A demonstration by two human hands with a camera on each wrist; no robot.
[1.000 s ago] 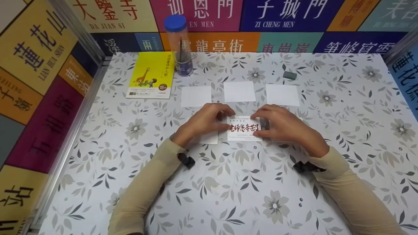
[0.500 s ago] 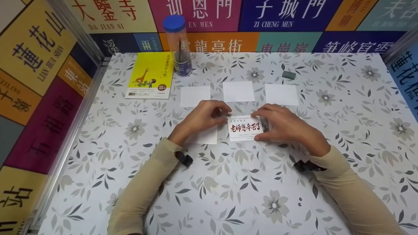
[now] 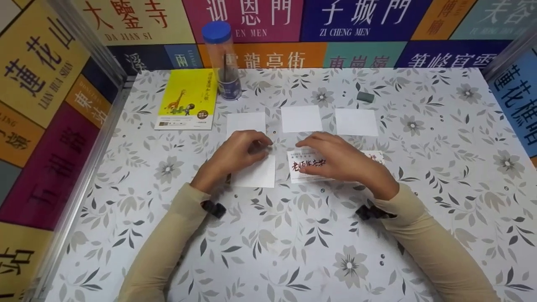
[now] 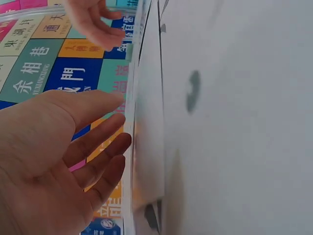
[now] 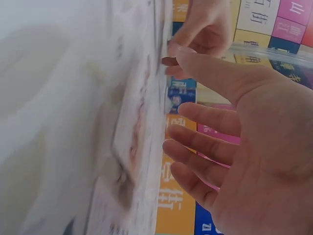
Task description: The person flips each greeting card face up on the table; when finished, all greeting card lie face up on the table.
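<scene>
My left hand (image 3: 235, 153) hovers over a blank white card (image 3: 256, 175), its fingers loosely bent and apart from the thumb, with nothing between them in the left wrist view. To its right lies a white card with red brush characters (image 3: 298, 167). Over that card is my right hand (image 3: 346, 161), which hides its right part. A second printed card (image 3: 376, 156) shows from behind the right hand. Relaxed, spread fingers (image 5: 205, 142) and nothing held appear in the right wrist view. Behind the hands, three blank white cards (image 3: 301, 119) form a row.
A yellow book (image 3: 186, 98) and a clear tube with a blue lid (image 3: 228, 75) are at the back left. A small dark green block (image 3: 365, 97) sits at the back right. Lettered panels (image 3: 260, 19) wall in the flower-patterned table (image 3: 293, 251).
My left hand has drawn away left from the printed card. My right hand has let go of that card's edge and shifted left over it. The view has moved slightly.
</scene>
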